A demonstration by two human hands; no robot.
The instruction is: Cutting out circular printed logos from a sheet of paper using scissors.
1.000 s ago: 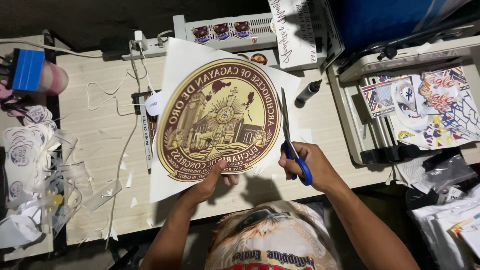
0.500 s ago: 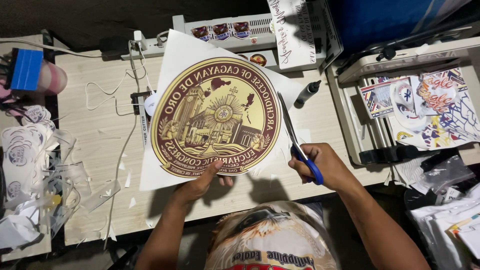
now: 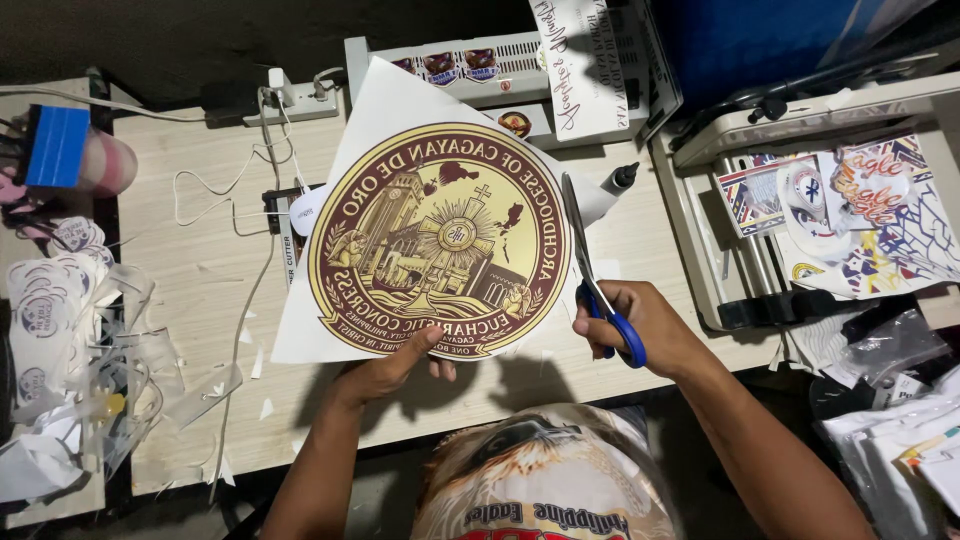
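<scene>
My left hand [image 3: 392, 368] pinches the near edge of a white sheet [image 3: 395, 110] printed with a large round maroon and gold seal [image 3: 440, 240], holding it up over the table. My right hand [image 3: 640, 325] grips blue-handled scissors [image 3: 592, 270]. Their blades point away from me along the right rim of the seal, where the white margin is trimmed close. The sheet's far corner points toward the back of the table.
A light wooden table [image 3: 190, 290] carries white cables and paper scraps. Cut sticker offcuts [image 3: 60, 340] pile at the left. A laminator [image 3: 470, 70] stands at the back, a black marker [image 3: 618, 180] beside the sheet, and a paper trimmer with printed sheets [image 3: 840, 215] at the right.
The sheet has turned a little clockwise in my left hand. My right hand and the scissors have shifted along the seal's right rim.
</scene>
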